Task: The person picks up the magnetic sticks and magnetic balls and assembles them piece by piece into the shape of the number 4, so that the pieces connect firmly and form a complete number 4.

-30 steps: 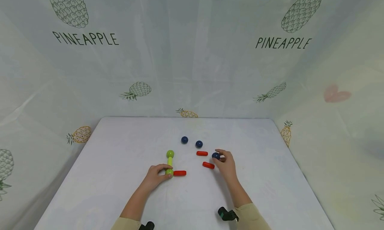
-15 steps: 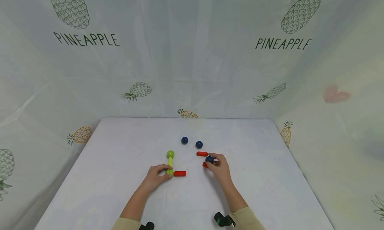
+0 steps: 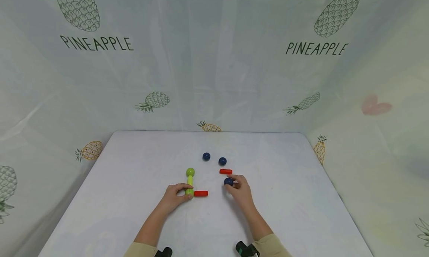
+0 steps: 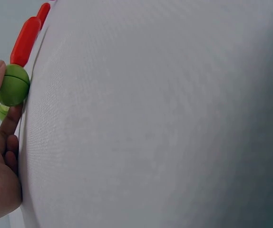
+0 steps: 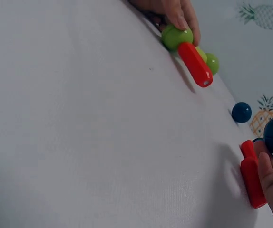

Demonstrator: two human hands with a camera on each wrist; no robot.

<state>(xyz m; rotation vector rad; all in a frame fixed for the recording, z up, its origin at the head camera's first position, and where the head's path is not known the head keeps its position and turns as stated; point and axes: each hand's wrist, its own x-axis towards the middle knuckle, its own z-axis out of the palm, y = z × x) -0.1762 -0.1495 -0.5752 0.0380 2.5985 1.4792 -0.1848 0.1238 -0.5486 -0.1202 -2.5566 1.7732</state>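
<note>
And the left hand (image 3: 174, 196) has the near green ball (image 3: 189, 192) pinched between thumb and fingers; across from it, the right hand (image 3: 242, 192) pinches a glossy blue ball (image 3: 228, 181). A yellow-green rod (image 3: 190, 180) runs away from the left hand to a far green ball (image 3: 190, 171), while a red rod (image 3: 201, 193) juts toward the right. Since a second ago the right hand has swung its ball leftward, now covering a loose red stick (image 5: 253, 185) from the head view; the left hasn't budged!
</note>
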